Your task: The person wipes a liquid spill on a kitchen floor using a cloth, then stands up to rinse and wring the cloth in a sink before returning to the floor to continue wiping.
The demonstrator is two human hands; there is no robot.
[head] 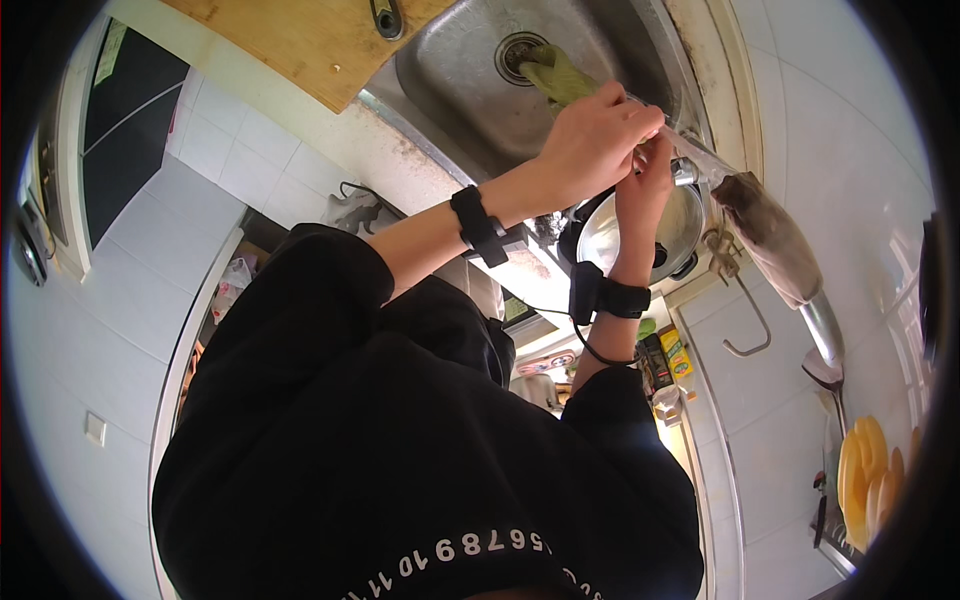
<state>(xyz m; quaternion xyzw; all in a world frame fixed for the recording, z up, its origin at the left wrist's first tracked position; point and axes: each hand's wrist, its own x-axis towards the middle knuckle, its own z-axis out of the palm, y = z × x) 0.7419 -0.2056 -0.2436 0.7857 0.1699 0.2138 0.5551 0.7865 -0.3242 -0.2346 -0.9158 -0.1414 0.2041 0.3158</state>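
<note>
A green cloth [559,75] hangs down into the stainless steel sink [465,82], its lower end by the drain [519,58]. My left hand [596,139] is closed around the cloth's upper part, above the sink's near right side. Right against it is my right hand [649,176], with its fingers bent up to the same bunched end; the left hand's fingers partly hide that grip. Both wrists wear black straps with small boxes. Just beyond the fingers, a translucent strip [694,154] leads towards a pipe [772,240] wrapped in pale, brown-stained material.
A lidded pot [679,214] sits beneath my right forearm. On the wall are a brass tap [721,251] with a hooked spout [754,330] and several yellow utensils [862,465]. A wooden board [292,45] with a black-handled tool [388,21] lies left of the sink.
</note>
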